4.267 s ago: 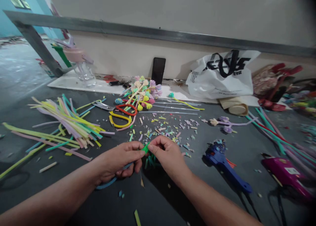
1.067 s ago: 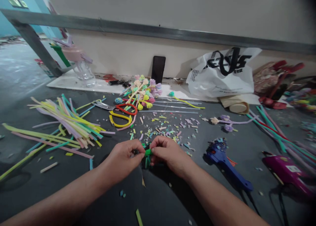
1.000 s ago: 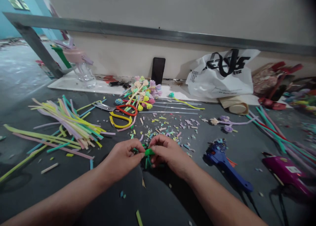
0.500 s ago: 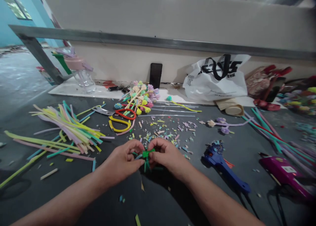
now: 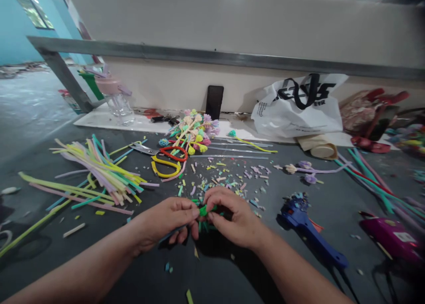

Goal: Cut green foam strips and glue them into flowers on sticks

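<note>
Both my hands meet low in the middle of the dark grey floor mat (image 5: 232,277). My left hand (image 5: 166,222) pinches a small green pipe-cleaner bundle (image 5: 204,211) with thumb and forefinger, and a blue pipe cleaner runs under its palm. My right hand (image 5: 232,217) is curled shut on the same green bundle from the other side. Green ends stick out below the fingers. Just beyond my hands lie many short coloured pipe-cleaner scraps (image 5: 229,178).
A pile of long pastel pipe cleaners (image 5: 96,169) lies left. Yellow and red scissors (image 5: 166,160) and a bunch of finished pipe-cleaner flowers (image 5: 194,133) lie ahead. Right of my hands are a blue glue gun (image 5: 307,226) and a pink one (image 5: 392,237). A white bag (image 5: 299,107) and phone (image 5: 214,101) lean on the wall.
My hands stay joined on the green bundle and have worked it between the fingers. The blue pipe cleaner shows under my left palm again. The camera has shifted slightly left.
</note>
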`<action>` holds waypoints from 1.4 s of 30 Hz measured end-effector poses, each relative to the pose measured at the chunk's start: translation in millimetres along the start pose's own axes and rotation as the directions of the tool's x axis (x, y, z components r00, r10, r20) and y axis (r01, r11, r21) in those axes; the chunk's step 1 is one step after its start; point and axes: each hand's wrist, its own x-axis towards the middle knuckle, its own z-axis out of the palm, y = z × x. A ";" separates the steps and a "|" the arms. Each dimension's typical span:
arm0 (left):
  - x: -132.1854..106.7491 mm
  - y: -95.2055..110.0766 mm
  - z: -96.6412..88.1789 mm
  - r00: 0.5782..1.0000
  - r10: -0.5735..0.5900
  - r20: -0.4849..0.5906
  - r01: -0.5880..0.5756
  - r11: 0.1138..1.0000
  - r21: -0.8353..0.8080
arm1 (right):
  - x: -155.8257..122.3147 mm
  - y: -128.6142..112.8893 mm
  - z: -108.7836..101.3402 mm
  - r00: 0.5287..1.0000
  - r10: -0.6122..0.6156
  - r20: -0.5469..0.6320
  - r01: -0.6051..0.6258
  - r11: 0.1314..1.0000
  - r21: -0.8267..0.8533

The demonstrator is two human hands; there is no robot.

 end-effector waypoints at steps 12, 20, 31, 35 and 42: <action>5.9 -3.6 0.1 0.986 0.105 -0.132 -0.074 0.972 0.222 | -1.4 3.9 2.4 0.951 0.305 0.057 -0.307 0.950 0.047; 3.2 5.3 7.6 0.962 0.164 -0.217 -0.089 0.943 0.320 | -2.8 11.8 6.8 0.952 0.306 0.008 -0.306 0.949 0.078; 3.7 -1.2 4.2 0.967 0.202 -0.157 -0.144 0.936 0.320 | 0.9 4.9 10.5 0.921 0.387 0.043 -0.367 0.828 0.424; 3.6 -1.8 -1.1 0.994 0.102 -0.045 -0.091 0.976 0.199 | -1.7 6.1 6.7 0.968 0.251 -0.004 -0.244 0.943 0.228; 2.1 -3.0 -2.4 0.996 0.079 -0.038 -0.072 0.984 0.163 | -1.6 7.1 1.7 0.999 0.009 0.031 -0.010 0.999 0.038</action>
